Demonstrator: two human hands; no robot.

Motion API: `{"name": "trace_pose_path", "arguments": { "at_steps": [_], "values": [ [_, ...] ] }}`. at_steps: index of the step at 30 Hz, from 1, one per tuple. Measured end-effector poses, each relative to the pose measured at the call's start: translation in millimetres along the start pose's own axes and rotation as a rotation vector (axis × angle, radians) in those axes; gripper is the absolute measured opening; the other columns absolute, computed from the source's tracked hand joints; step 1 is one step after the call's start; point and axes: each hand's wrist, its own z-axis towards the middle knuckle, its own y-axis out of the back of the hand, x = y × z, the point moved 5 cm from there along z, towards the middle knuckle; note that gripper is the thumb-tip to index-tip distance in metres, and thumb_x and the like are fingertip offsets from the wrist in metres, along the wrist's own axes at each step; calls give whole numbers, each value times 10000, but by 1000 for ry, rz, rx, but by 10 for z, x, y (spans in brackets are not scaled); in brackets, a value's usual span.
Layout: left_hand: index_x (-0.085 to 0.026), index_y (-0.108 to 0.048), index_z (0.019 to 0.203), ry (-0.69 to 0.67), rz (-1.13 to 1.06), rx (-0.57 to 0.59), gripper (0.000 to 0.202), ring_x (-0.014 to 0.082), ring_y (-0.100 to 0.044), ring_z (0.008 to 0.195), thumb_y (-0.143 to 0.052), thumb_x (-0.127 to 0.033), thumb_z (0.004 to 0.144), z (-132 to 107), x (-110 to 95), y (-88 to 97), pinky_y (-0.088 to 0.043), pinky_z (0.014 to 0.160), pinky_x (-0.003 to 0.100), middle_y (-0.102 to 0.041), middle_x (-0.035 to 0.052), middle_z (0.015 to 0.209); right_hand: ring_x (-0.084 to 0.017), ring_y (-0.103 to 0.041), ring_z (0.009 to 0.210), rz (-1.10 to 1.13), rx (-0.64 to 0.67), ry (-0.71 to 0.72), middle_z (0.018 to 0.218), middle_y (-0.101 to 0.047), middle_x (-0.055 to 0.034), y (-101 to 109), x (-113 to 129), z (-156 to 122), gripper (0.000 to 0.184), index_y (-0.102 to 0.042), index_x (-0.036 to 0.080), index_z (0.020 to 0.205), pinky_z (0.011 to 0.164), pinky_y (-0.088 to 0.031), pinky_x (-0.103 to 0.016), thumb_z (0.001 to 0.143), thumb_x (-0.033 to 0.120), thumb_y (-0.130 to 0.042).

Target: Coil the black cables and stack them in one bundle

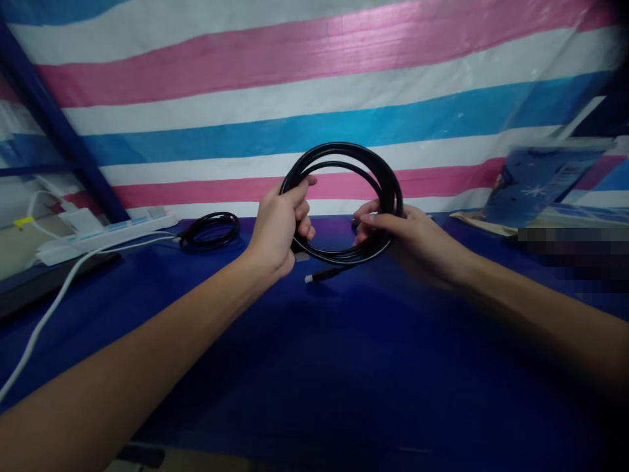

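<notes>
A black cable (339, 149), wound into a round coil of several loops, is held up between my two hands above the blue table. My left hand (285, 223) grips the coil's left side, its fingers curled through the ring. On the right side, my right hand (400, 233) pinches the bundled loops between thumb and fingers. One cable end, a plug with a light metal tip (317, 278), sticks out below the coil and points left. Part of another dark piece shows by my right fingertips, too small to tell.
A second coiled black cable (209, 233) lies on the blue table (344, 380) at the back left. Beside it are a white power strip (108, 235) with a plugged-in adapter, a white cord (54, 308) and a dark flat object (63, 282). A blue package (540, 183) stands at right.
</notes>
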Motion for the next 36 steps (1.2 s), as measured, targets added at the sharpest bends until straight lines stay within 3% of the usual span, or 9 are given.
{"name": "trace_pose_path", "arguments": {
  "at_steps": [5,9,13,15,19,24,28,31,36],
  "values": [
    [-173,-556,861,48,89,60,124,66,-460,481,-608,-229,763,94,84,61,-411,487,201,-421,-63,557,-128,-596,610,-19,-92,33,595,-556,20,3,4,-19,85,-564,176,844,656,-479,-273,835,258,-583],
    [-161,-575,830,25,124,217,115,74,-511,523,-628,-202,736,51,44,-25,-443,534,211,-463,-46,578,-87,-394,352,-166,-154,144,421,-373,90,74,242,-85,99,-589,203,915,421,-373,-251,834,260,-579],
    [-168,-601,811,139,217,459,114,37,-361,386,-655,-187,712,-114,2,-199,-308,404,183,-378,-70,496,-68,-398,384,-499,-166,360,460,-464,42,26,521,-203,108,-613,193,696,374,-266,-231,799,229,-612],
    [-168,-586,776,107,205,405,74,15,-220,345,-639,-193,730,-139,-49,-210,-210,366,170,-265,-93,464,-72,-415,390,-478,-152,363,470,-480,43,-4,532,-215,62,-628,195,737,382,-294,-232,794,199,-604],
    [-189,-546,816,-33,82,90,82,30,-146,333,-562,-269,816,-97,-141,-104,-163,357,177,-166,-101,462,-114,-501,435,-98,-42,143,507,-503,50,-55,315,-139,163,-626,203,931,458,-430,-265,769,223,-627],
    [-206,-536,862,5,-39,-95,153,64,-157,333,-433,-310,906,-83,-142,-24,-253,382,200,-136,-94,450,-189,-638,845,181,95,40,774,-659,-33,-217,146,-151,184,-642,187,848,793,-496,-328,827,357,-576],
    [-201,-519,864,23,-109,-119,126,64,-251,356,-427,-277,904,-64,-40,14,-370,464,189,-206,-95,454,-210,-620,946,129,139,51,910,-672,-37,-366,101,-211,181,-632,205,852,854,-475,-348,746,342,-683],
    [-188,-530,865,55,-102,-62,74,66,-410,430,-481,-243,863,-8,72,21,-430,536,190,-331,-83,475,-174,-620,843,39,20,94,812,-656,-30,-330,102,-195,127,-607,189,725,798,-484,-298,737,282,-691],
    [-147,-557,774,108,-75,51,102,54,-473,453,-533,-227,831,27,-55,-20,-448,526,175,-390,-70,476,-114,-501,438,-23,-109,-5,628,-555,4,-72,87,-73,150,-601,187,911,409,-404,-264,766,214,-573]
  ]
}}
